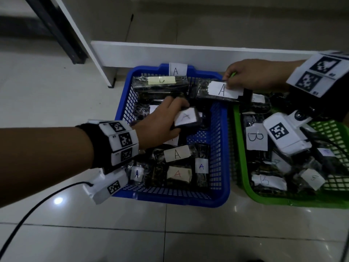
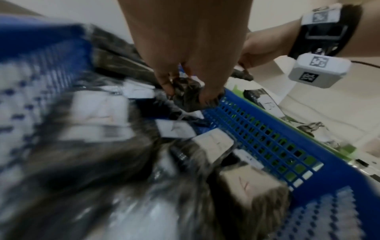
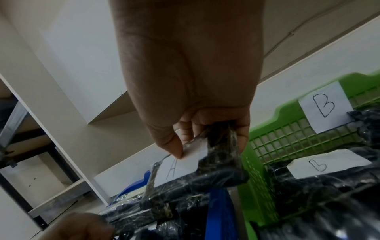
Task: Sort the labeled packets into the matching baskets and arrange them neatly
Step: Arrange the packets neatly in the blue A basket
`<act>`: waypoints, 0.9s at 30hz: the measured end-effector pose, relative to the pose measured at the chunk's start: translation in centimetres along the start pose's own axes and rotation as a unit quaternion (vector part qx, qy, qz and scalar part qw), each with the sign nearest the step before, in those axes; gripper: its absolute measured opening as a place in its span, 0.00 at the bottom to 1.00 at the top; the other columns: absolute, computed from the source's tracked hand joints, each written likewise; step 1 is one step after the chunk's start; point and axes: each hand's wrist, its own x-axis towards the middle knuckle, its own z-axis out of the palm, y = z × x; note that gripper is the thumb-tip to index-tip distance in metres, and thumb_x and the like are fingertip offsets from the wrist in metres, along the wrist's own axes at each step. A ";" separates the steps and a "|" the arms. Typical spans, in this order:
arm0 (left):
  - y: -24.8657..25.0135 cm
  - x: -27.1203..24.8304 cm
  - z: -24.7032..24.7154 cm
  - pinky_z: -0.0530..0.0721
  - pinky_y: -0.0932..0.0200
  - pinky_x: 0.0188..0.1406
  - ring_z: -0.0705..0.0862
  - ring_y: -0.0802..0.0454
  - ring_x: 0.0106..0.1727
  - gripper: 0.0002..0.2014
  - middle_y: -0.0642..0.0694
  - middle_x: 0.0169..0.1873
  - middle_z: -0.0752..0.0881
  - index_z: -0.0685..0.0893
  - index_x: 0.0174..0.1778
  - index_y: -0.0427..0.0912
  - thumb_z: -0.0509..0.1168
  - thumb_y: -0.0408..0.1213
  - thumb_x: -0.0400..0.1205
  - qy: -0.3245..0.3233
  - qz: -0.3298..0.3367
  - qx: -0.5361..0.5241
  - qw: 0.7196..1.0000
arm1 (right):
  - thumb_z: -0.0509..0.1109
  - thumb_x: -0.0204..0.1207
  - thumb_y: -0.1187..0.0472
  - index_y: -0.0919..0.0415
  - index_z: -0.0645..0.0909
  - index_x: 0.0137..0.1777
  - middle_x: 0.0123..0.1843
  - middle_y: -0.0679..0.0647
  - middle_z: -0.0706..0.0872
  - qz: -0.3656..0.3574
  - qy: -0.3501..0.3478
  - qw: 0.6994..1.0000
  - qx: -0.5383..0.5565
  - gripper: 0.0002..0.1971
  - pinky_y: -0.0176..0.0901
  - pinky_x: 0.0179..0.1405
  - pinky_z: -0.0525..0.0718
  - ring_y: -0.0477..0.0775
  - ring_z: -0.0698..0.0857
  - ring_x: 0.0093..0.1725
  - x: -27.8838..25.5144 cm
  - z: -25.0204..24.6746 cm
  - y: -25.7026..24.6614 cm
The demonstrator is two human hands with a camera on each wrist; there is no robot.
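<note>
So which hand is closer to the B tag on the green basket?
Right. The right hand holds an A packet beside the green basket's B tag; the left hand is inside the blue basket.

Glossy tiled floor [image 1: 188, 233], white shelf board [image 1: 188, 52] behind, dark metal frame leg [image 1: 56, 29], black cable [image 1: 28, 214].

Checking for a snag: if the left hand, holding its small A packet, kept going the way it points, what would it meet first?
Probably the blue basket's right wall; the left hand points rightward across the basket, though depth is unclear.

Black wristbands [image 1: 98, 144]; white tags (coded) [image 1: 122, 140]
</note>
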 end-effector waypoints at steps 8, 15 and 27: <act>0.5 3.4 3.7 0.74 0.59 0.52 0.77 0.46 0.56 0.21 0.42 0.60 0.74 0.78 0.63 0.41 0.71 0.29 0.74 -0.137 0.021 0.055 0.989 | 0.65 0.78 0.54 0.53 0.80 0.56 0.52 0.50 0.78 0.004 0.055 0.998 0.038 0.09 0.40 0.48 0.68 0.51 0.75 0.51 0.3 0.2 0.7; 0.5 1.8 3.0 0.76 0.52 0.61 0.73 0.49 0.60 0.22 0.43 0.60 0.73 0.74 0.61 0.41 0.73 0.43 0.75 -0.050 -0.026 0.015 0.998 | 0.65 0.77 0.56 0.53 0.81 0.54 0.49 0.49 0.80 -0.018 0.028 0.997 0.064 0.08 0.34 0.35 0.70 0.50 0.77 0.47 0.5 1.4 -0.2; -1.6 -6.1 0.3 0.76 0.50 0.68 0.74 0.48 0.68 0.24 0.46 0.71 0.74 0.68 0.77 0.49 0.55 0.49 0.85 -0.189 0.090 0.201 0.957 | 0.70 0.76 0.63 0.57 0.79 0.62 0.58 0.56 0.84 -0.094 -0.079 0.989 0.081 0.15 0.48 0.57 0.83 0.57 0.83 0.57 2.2 8.0 -6.4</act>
